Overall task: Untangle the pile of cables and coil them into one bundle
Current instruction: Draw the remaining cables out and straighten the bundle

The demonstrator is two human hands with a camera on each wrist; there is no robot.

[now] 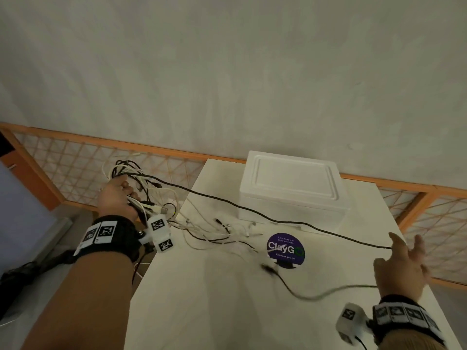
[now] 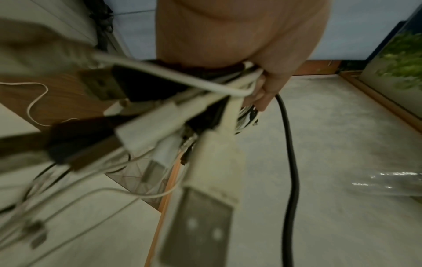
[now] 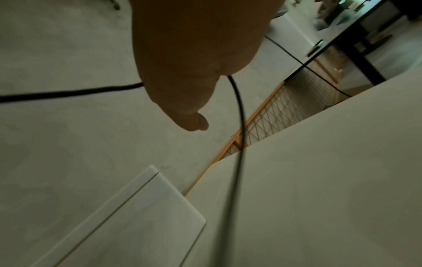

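My left hand (image 1: 116,195) is raised beyond the table's left edge and grips a bundle of white and black cables (image 1: 131,173). In the left wrist view its curled fingers (image 2: 269,86) hold several USB plugs (image 2: 160,126), blurred and close to the lens. One long black cable (image 1: 252,212) stretches from that bundle across the table to my right hand (image 1: 401,261). That hand has straight, spread fingers, and the cable runs across its palm (image 3: 194,72), then trails back (image 3: 239,112) to a plug on the table. More thin cables (image 1: 222,233) lie tangled mid-table.
A white foam box (image 1: 290,188) stands at the back of the white table (image 1: 227,319). A round purple sticker (image 1: 285,248) is on the tabletop. An orange lattice railing (image 1: 75,157) runs behind and to both sides. Floor lies below on the left.
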